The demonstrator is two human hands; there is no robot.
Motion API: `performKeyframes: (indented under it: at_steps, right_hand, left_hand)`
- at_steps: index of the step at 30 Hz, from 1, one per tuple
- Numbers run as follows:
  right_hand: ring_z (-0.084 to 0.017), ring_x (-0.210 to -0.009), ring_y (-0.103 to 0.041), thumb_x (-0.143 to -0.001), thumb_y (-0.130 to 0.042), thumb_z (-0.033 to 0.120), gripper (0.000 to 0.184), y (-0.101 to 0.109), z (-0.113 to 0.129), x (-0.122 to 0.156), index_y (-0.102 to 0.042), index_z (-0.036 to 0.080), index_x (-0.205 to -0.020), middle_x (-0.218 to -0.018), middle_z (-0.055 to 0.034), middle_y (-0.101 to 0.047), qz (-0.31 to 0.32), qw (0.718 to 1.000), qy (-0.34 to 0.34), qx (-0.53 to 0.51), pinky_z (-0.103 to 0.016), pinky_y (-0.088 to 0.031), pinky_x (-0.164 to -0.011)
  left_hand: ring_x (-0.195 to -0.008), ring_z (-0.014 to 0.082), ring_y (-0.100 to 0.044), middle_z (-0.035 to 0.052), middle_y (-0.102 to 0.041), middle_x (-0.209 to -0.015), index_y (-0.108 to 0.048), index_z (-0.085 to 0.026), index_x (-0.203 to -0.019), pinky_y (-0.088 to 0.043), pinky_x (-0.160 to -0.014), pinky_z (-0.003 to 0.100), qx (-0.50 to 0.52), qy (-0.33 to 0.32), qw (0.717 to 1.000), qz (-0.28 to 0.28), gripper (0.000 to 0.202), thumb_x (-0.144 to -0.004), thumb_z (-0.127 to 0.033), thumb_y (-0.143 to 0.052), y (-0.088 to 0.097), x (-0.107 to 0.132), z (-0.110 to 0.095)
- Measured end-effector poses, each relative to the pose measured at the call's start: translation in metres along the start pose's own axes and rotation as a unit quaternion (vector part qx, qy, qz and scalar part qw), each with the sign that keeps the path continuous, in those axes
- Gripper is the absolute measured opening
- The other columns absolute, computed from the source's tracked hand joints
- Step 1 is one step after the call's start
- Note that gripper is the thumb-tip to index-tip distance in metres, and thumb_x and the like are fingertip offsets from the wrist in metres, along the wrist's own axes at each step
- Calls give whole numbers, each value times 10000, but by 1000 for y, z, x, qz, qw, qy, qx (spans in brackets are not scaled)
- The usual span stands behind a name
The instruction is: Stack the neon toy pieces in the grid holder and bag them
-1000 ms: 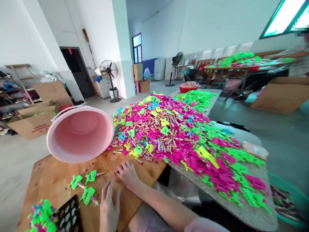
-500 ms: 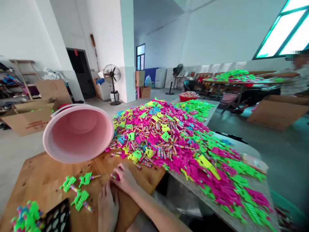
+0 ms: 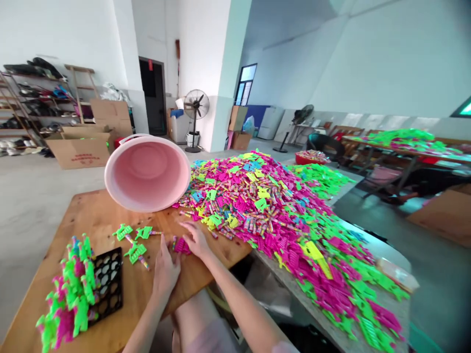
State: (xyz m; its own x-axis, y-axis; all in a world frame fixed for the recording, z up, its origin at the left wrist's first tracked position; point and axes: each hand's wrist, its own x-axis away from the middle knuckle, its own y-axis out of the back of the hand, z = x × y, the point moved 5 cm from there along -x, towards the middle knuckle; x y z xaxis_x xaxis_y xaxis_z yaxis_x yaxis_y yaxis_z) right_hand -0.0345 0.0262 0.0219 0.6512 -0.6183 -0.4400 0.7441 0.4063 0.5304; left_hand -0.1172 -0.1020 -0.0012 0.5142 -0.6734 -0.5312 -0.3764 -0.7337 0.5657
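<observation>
A pink plastic comb-like piece point(image 3: 181, 245) lies on the wooden table between my hands, with a small patterned tube at its left end. My left hand point(image 3: 166, 268) rests just left of it, fingers stretched out. On the other side is my right hand point(image 3: 197, 242), fingers apart, its thumb side at the piece; whether it touches is unclear. Left of my hands lie green toy pieces point(image 3: 136, 253) with patterned tubes attached. A black tray point(image 3: 115, 284) with round holes holds several green and pink pieces point(image 3: 75, 284) standing up.
A big heap of pink, green, yellow and blue pieces and tubes point(image 3: 253, 196) covers the side table. Behind my hands a pink bucket point(image 3: 147, 201) lies on its side. Cardboard boxes point(image 3: 79, 152), a standing fan point(image 3: 196, 110) and another loaded table point(image 3: 408, 147) stand farther off.
My view has swung left and shows more of the tray. My right hand's fingers have spread, and more of the pink piece shows between my hands.
</observation>
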Motion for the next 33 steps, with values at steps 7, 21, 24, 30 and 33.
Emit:
performKeyframes:
  at_steps: [7, 21, 24, 30, 33]
  right_hand:
    - [-197, -1260, -432, -905, -455, 139, 364, -22, 35, 15, -629, 187, -1222, -1256, -67, -606, 186, 952, 147, 192, -351, -358, -1088]
    - [-164, -650, -606, -939, -346, 493, 351, 15, -43, 8, -500, 191, -1030, -845, -54, -636, -185, 962, -113, -168, -320, -531, -671]
    - [-154, -580, -606, -906, -392, 522, 383, 14, -46, 11, -448, 201, -1106, -842, -43, -623, -207, 944, -132, -219, -314, -536, -606]
    - [-160, -655, -640, -739, -620, 524, 393, 15, -44, 10, -533, 196, -938, -777, 1, -612, -223, 890, -170, -359, -317, -537, -671]
    - [-140, -638, -612, -679, -715, 447, 342, 24, -27, 10, -551, 183, -821, -694, 19, -609, -209, 888, -168, -373, -281, -515, -662]
  left_hand:
    - [-1132, 279, -569, 176, -549, -1159, -254, -76, -1441, -477, -987, 467, -3, 38, 998, -55, 729, -747, -83, -480, 11, 6, 6]
    - [-1179, 358, -522, 177, -574, -1254, -582, -167, -1210, -390, -1015, 540, -34, -22, 993, 108, 539, -767, -464, -657, -14, -5, -52]
    - [-1041, 312, -590, 152, -655, -1053, -660, -172, -1008, -433, -952, 485, -11, 7, 993, 114, 262, -829, -344, -575, -25, -11, -55]
    - [-768, 226, -645, 83, -692, -831, -659, -197, -1004, -490, -743, 334, 106, 125, 985, 61, 257, -865, -330, -490, -6, -6, -33]
    - [-728, 210, -641, 69, -688, -773, -659, -168, -924, -491, -668, 302, 196, 205, 959, 5, 397, -876, -505, -456, 16, 2, -14]
